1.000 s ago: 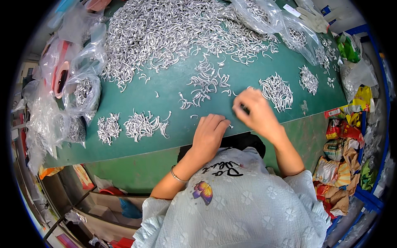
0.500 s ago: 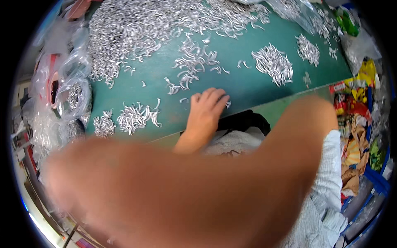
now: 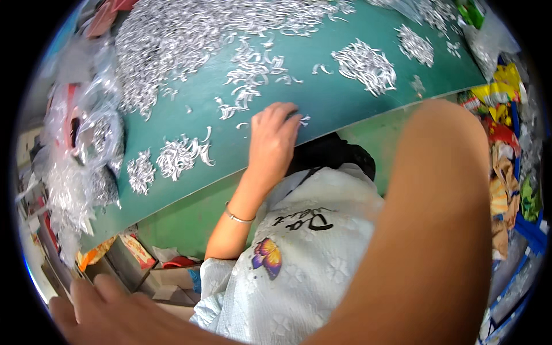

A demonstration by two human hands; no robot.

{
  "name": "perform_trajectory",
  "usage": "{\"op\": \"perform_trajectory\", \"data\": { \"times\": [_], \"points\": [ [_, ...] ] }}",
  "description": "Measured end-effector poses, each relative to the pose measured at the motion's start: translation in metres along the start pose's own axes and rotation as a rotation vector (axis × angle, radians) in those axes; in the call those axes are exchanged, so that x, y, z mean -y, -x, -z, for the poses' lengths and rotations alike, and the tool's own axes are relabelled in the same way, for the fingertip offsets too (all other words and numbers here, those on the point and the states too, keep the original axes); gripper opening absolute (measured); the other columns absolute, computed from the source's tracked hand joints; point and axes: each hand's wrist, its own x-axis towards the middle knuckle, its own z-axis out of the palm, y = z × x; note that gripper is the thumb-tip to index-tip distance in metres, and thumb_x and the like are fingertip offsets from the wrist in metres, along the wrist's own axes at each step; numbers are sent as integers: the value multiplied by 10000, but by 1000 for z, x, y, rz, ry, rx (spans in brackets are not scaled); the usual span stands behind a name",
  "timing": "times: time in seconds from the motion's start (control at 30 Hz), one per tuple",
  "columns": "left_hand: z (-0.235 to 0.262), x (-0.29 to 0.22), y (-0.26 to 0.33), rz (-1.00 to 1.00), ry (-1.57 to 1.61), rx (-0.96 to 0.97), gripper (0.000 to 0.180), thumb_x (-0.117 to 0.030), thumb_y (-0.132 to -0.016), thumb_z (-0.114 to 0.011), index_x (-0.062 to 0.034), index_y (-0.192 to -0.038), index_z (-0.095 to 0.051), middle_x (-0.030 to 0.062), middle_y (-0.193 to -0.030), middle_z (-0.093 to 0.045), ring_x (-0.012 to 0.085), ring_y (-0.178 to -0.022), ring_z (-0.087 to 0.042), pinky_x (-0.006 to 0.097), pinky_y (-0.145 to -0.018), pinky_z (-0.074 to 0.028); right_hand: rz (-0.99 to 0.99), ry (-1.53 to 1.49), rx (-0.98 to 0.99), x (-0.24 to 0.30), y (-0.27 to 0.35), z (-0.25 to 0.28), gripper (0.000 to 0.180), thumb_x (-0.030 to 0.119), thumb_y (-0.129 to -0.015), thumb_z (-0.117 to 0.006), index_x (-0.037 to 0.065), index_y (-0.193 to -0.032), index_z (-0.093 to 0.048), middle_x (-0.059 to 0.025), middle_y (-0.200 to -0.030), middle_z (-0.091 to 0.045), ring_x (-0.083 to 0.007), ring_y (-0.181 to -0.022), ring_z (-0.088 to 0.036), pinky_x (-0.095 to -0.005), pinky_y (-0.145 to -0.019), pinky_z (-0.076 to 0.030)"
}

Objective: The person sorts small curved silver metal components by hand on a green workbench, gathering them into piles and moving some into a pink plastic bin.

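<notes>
My left hand (image 3: pixel 272 144), with a bracelet (image 3: pixel 237 216) at its wrist, rests knuckles up on the near part of the green table (image 3: pixel 310 54). Its fingers are bent toward the thumb, and a few small curved silver pieces (image 3: pixel 305 121) stick out at the tips. How many are under the fingers is hidden. Just left lie single pieces and a loose scatter of them (image 3: pixel 247 75). My right arm (image 3: pixel 443 190) is raised close to the camera, elbow over the table's front edge. At the lower left, my right hand (image 3: pixel 109 313) has parted fingers, with nothing visible in them.
A large heap of silver pieces (image 3: pixel 172 43) covers the far left. Smaller piles (image 3: pixel 181 156) lie at the near left and on the right (image 3: pixel 365 66). Clear plastic bags (image 3: pixel 86 138) crowd the left edge. Colourful wrappers (image 3: pixel 503 86) fill a blue-framed holder at right.
My right forearm and hand have dropped from across the view to the lower left, uncovering my shirt and left arm. The table sits slightly higher in view. My left hand stays where it was on the table.
</notes>
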Motion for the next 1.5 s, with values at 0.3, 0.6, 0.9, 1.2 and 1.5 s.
{"op": "perform_trajectory", "data": {
  "times": [0.3, 0.6, 0.9, 1.2, 1.5],
  "points": [
    [-8, 3, -2, -34, -1, -54, 178, -1, -790, -680, 2, -967, -662, 99, -1077, -613, 284, -1019, -575, 388, -841, -410, 22, 40, -2, 5, 5, -10, 228, 55, -865, -575, 11, -1088, -561, -119, -1013, -576, -236, -937, -583, -353, -843, -479],
    [-13, 10, 3, -68, 0, -77, 184, -7, -782, -687, -5, -964, -660, 102, -1077, -607, 288, -1038, -572, 401, -857, -414, 20, 59, -11, 4, 5, -11, 225, 59, -854, -578, 5, -1071, -557, -126, -995, -567, -245, -915, -578, -363, -833, -478],
    [-3, -4, -3, -2, 21, -63, 168, 5, -778, -698, 2, -943, -667, 98, -1065, -626, 283, -1004, -587, 385, -848, -414, 31, 41, 0, 7, 3, -15, 223, 63, -843, -581, -2, -1054, -553, -133, -977, -558, -254, -893, -573, -373, -822, -476],
    [-6, 7, 1, 10, 30, -46, 192, 18, -767, -689, -8, -955, -665, 109, -1070, -623, 300, -1017, -584, 407, -856, -415, 34, 12, 18, 8, -3, -11, 221, 67, -832, -584, -8, -1037, -549, -140, -959, -549, -264, -872, -568, -383, -811, -475],
    [-9, 10, 3, 9, 73, -19, 191, -5, -765, -684, -10, -955, -661, 106, -1084, -613, 302, -1042, -569, 417, -891, -404, 31, -22, 89, 14, -5, -17, 221, 71, -820, -587, -14, -1020, -545, -147, -941, -540, -273, -850, -563, -392, -800, -474]
  ]
}}
